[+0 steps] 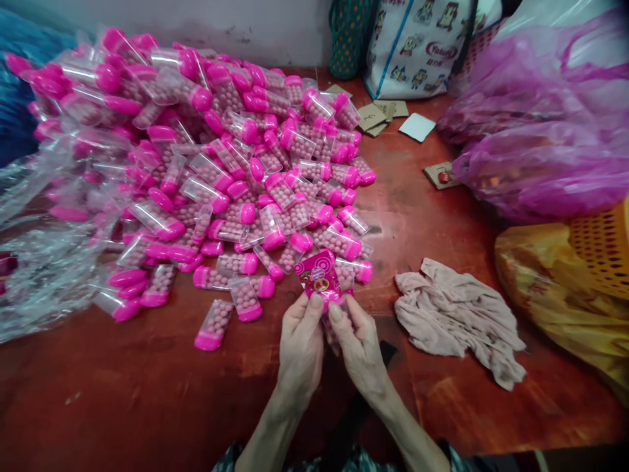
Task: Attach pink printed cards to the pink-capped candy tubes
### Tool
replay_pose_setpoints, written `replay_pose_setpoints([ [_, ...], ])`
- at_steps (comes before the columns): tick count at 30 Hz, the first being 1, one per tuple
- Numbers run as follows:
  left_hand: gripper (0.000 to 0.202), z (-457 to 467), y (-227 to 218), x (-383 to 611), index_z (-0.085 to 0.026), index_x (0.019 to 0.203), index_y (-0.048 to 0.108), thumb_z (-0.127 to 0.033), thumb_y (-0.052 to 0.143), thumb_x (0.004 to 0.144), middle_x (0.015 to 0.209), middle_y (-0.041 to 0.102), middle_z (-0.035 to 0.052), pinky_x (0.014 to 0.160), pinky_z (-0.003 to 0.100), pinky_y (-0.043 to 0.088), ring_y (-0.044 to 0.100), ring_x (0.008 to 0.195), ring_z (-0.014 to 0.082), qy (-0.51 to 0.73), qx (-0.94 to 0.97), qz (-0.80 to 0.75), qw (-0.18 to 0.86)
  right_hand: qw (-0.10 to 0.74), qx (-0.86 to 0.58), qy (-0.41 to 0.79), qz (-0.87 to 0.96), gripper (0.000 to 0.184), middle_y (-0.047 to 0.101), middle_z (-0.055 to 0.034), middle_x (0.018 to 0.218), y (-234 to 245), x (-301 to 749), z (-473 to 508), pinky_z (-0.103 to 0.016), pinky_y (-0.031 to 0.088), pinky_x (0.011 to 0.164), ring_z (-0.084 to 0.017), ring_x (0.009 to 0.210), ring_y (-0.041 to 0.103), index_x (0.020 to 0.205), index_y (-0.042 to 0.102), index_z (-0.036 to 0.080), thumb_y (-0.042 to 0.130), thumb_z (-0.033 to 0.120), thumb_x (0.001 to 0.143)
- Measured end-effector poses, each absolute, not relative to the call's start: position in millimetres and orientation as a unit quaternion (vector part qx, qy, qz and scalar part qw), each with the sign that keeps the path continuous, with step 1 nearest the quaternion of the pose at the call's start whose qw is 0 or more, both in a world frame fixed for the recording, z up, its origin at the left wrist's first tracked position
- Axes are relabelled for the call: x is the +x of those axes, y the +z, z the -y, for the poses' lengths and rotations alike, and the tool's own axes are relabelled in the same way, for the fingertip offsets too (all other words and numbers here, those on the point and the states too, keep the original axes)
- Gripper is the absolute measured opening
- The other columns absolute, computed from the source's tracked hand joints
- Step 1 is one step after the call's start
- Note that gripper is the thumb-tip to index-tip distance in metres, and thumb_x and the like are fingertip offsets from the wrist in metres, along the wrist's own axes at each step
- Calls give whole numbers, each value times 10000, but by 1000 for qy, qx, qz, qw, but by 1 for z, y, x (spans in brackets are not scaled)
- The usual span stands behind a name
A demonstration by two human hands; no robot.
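Observation:
A pink printed label (320, 274) stands up between my two hands at the near edge of the pile. My left hand (301, 341) is closed, its thumb pressing on the label's lower part. My right hand (361, 344) pinches the lower right part of the same label. Something clear with pinkish contents shows between my palms, mostly hidden by my fingers. Just beyond lies a large heap of clear candy containers (280, 190) with bright pink caps, filled with small pink balls. One loose container (214, 324) lies on its own to the left of my hands.
A crumpled beige cloth (457, 314) lies right of my hands on the red table (196, 406). Pink plastic bags (545, 144), a yellow bag (550, 295) and an orange basket (602, 249) line the right. Cardboard pieces (372, 118) and a printed bag (417, 49) are at the back; clear plastic (54, 275) lies left.

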State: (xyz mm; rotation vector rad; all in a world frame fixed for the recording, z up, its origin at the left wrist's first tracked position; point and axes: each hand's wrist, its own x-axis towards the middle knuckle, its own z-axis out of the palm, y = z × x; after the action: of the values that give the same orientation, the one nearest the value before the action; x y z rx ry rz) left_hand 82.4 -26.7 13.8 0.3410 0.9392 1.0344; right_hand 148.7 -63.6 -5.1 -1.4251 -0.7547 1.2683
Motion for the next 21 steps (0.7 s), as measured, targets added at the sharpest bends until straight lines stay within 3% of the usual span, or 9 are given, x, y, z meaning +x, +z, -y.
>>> replay_pose_setpoints([
  [4,182,31,16,86,-163,940,648,-220,586,779,878,692,56,783,280,469,635,814,165,468,165,-414,763,506,-634,458,364,208,441,58,550,-4,151,63,-200,323,463,-87,486,388,751,480,194,446,353,881],
  [9,288,33,12,86,-166,1053,602,-164,588,765,1027,659,78,878,311,425,601,948,189,441,214,-405,772,501,-653,418,385,282,513,18,606,-6,155,63,-243,337,510,-125,513,450,892,528,186,310,360,925],
  [12,329,34,10,83,-184,1084,572,-152,593,757,1029,656,68,881,314,423,599,948,186,459,256,-423,738,451,-712,343,416,228,559,-21,694,-3,158,64,-267,352,576,-154,604,503,846,545,186,384,337,903],
  [16,274,30,11,73,-177,1058,575,-181,562,784,959,664,66,702,253,474,618,767,153,436,310,-429,728,470,-736,274,402,166,572,-49,810,5,166,61,-289,394,672,-182,739,528,857,561,184,510,342,844],
  [19,363,29,13,66,-188,1134,534,-197,572,773,871,659,51,520,192,433,563,570,96,368,322,-441,753,519,-690,350,363,217,602,-48,873,7,170,58,-284,427,686,-180,775,544,941,593,187,562,356,809],
  [21,448,30,14,63,-212,1211,473,-198,567,773,751,641,21,457,169,389,524,504,78,331,327,-452,762,543,-661,411,315,201,618,-24,793,7,170,57,-262,434,629,-160,703,545,896,626,182,569,352,805],
])
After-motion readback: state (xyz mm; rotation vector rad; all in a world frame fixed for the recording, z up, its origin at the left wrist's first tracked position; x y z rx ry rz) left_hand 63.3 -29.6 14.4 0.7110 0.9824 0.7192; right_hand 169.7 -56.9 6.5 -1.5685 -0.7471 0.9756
